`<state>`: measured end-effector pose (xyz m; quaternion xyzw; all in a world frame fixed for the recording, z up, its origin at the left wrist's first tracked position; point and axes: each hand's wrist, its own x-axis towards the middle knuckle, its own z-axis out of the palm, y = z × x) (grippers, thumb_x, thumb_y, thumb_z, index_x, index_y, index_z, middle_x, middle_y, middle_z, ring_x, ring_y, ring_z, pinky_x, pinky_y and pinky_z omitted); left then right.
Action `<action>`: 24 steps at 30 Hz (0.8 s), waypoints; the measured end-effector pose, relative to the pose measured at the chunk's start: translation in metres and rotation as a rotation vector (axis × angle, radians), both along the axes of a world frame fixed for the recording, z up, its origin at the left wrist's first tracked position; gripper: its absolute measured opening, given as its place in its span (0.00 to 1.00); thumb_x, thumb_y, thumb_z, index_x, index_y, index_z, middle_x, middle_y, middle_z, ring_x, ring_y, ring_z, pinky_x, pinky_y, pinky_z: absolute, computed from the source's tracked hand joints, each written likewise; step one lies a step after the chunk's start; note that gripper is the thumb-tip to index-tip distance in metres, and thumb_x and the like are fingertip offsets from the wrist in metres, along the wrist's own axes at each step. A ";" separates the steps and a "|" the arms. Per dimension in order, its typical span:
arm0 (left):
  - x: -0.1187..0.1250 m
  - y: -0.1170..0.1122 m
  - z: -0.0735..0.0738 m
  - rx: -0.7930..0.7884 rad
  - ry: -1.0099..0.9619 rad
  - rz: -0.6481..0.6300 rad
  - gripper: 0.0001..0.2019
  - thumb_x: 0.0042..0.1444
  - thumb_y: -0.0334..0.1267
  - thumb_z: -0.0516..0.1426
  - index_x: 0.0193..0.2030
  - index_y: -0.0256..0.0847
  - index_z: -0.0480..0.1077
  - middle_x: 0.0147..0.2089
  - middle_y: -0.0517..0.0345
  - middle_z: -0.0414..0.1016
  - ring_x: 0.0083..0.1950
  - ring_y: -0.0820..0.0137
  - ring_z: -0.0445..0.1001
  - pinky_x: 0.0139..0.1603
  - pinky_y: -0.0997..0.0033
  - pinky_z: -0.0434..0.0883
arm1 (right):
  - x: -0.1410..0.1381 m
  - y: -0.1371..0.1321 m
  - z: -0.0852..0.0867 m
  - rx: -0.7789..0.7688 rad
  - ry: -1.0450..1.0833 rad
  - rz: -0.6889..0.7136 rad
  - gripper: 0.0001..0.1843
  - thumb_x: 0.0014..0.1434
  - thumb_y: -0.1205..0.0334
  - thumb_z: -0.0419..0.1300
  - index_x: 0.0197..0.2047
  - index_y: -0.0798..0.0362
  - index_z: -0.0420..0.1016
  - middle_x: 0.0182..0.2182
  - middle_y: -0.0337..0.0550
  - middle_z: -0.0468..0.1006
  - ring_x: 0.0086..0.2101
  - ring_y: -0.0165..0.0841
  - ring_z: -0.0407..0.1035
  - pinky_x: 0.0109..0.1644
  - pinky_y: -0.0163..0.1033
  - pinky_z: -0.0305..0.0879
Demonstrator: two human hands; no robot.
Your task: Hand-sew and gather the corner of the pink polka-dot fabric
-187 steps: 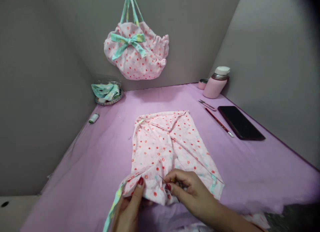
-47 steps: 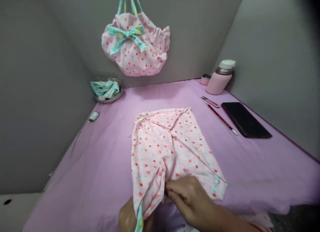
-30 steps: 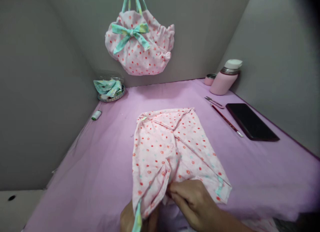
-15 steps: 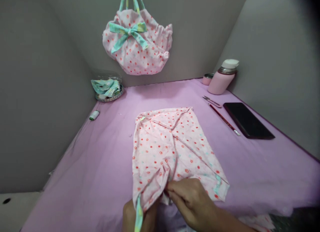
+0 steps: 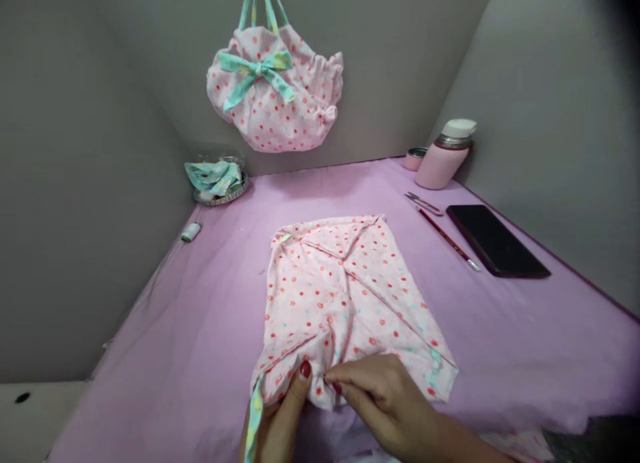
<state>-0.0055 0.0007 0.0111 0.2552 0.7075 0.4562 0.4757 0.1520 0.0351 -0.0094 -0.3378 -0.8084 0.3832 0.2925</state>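
Dotted pink fabric piece (image 5: 345,296) lies flat on purple table cover (image 5: 200,303), mid-table, near edge bunched at the hands; L hand (image 5: 280,416) pinches that edge, thumb on top, by green trim strip (image 5: 254,416); R hand (image 5: 385,403) fingertips closed on the gathered fold just beside L thumb; needle, if any, not visible.

Progress, by judgement: folds and seam lines in place, one strip attached; no bow, no gathered body as on finished bag (image 5: 275,96) hanging on wall; approx. mid-way, much left.

Counts: 2 hands; 1 piece; 1 bag; 1 dish of green strips (image 5: 217,180); 1 thread spool (image 5: 191,232); 1 snips (image 5: 424,203); 1 red pencil (image 5: 447,240); 1 phone (image 5: 495,240); 1 pink flask (image 5: 445,158); 1 small cup (image 5: 415,158).
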 end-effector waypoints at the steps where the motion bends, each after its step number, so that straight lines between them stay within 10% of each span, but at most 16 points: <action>1: -0.001 0.001 0.000 0.020 -0.031 -0.010 0.15 0.41 0.45 0.63 0.35 0.38 0.76 0.38 0.52 0.79 0.49 0.55 0.72 0.52 0.60 0.66 | 0.000 0.001 0.000 0.001 0.011 -0.004 0.14 0.58 0.70 0.47 0.35 0.54 0.74 0.24 0.41 0.76 0.24 0.27 0.68 0.30 0.30 0.58; 7: -0.004 0.001 -0.004 0.017 -0.153 -0.119 0.15 0.44 0.47 0.62 0.30 0.35 0.75 0.26 0.55 0.78 0.25 0.67 0.73 0.27 0.73 0.70 | 0.000 0.002 0.001 -0.049 0.033 -0.008 0.14 0.57 0.70 0.48 0.38 0.54 0.75 0.24 0.40 0.76 0.24 0.26 0.68 0.30 0.30 0.59; 24: -0.002 0.000 -0.005 0.002 -0.541 0.000 0.10 0.39 0.38 0.65 0.30 0.37 0.77 0.28 0.55 0.77 0.28 0.67 0.74 0.21 0.76 0.70 | 0.000 0.005 0.005 -0.154 0.057 0.019 0.13 0.58 0.69 0.49 0.34 0.56 0.75 0.23 0.40 0.74 0.24 0.26 0.67 0.30 0.28 0.59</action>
